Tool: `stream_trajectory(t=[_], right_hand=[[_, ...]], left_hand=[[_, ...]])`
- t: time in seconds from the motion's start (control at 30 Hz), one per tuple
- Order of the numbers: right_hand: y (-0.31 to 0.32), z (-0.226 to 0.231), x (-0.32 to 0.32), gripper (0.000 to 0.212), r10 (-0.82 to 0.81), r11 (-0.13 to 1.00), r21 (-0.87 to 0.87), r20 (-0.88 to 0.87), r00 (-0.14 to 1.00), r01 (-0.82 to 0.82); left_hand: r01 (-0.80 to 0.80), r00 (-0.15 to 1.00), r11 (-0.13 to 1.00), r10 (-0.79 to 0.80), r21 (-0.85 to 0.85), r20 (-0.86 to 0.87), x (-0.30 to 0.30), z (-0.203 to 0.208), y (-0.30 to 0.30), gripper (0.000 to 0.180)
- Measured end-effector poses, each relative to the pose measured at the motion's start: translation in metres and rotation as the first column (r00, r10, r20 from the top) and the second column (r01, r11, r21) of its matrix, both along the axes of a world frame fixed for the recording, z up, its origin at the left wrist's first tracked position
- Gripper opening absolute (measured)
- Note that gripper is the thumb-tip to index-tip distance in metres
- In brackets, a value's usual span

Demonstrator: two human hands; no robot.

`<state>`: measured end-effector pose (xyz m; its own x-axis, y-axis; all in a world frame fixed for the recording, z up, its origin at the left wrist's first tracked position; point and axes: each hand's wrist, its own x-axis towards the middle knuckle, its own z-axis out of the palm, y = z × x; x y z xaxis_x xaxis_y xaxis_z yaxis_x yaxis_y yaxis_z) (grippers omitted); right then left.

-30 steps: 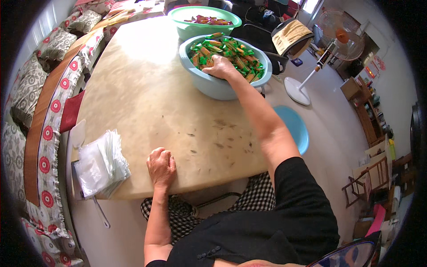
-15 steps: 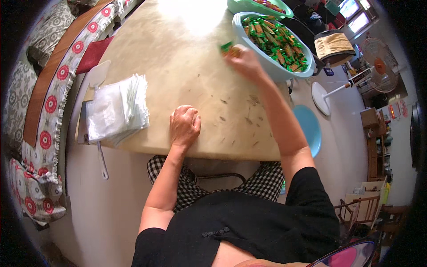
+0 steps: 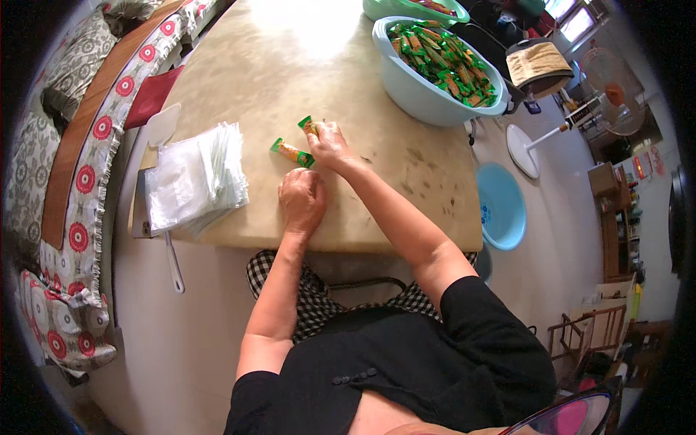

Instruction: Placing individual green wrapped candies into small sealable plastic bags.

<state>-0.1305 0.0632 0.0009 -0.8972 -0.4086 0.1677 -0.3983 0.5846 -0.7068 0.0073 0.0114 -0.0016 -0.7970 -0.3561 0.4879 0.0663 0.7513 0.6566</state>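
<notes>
My right hand (image 3: 330, 147) is over the middle of the table, its fingers closed on a small green-and-orange wrapped snack packet (image 3: 307, 125) whose green end sticks out past them. Just left of it, a second snack packet (image 3: 292, 153) lies slanted on the tabletop. My left hand (image 3: 302, 197) rests on the table right below that packet, with its fingers curled in and nothing showing from them. A heap of similar packets (image 3: 442, 61) fills the pale blue basin (image 3: 420, 98) at the table's far right.
A stack of clear plastic bags (image 3: 196, 174) lies at the table's left edge, by a white spatula-like tool (image 3: 164, 123). Behind the basin stands a green tub (image 3: 380, 9). To the right are a blue basin (image 3: 513, 210) on the floor and a fan (image 3: 612, 90).
My right hand has come from beside the basin toward the middle left, near my left hand. Two packets now show there, one lying on the table. My left hand stays nearly in place.
</notes>
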Motion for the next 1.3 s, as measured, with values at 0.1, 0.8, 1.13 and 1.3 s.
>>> stream_trajectory(t=[0.1,0.8,1.13,1.3], right_hand=[[-0.006,0.007,0.011,0.029,-0.002,0.996,0.087,-0.086,0.996,0.009],[0.131,0.120,-0.041,0.016,-0.060,0.997,-0.082,-0.686,0.725,0.004],[0.249,0.157,-0.145,0.029,-0.358,0.718,0.536,-0.262,0.896,0.444],[0.255,0.139,-0.164,0.028,-0.358,0.763,0.452,-0.300,0.884,0.462]], left_hand=[[-0.040,0.997,0.999,0.039,-0.014,-0.073,0.000,-0.006,-0.006,0.012],[-0.237,0.971,0.971,0.236,-0.035,-0.034,0.003,-0.011,-0.012,0.038],[-0.200,0.979,0.976,0.202,-0.087,0.022,-0.001,-0.007,-0.009,0.032],[-0.174,0.983,0.980,0.179,-0.100,0.040,-0.004,-0.007,-0.005,0.028]])
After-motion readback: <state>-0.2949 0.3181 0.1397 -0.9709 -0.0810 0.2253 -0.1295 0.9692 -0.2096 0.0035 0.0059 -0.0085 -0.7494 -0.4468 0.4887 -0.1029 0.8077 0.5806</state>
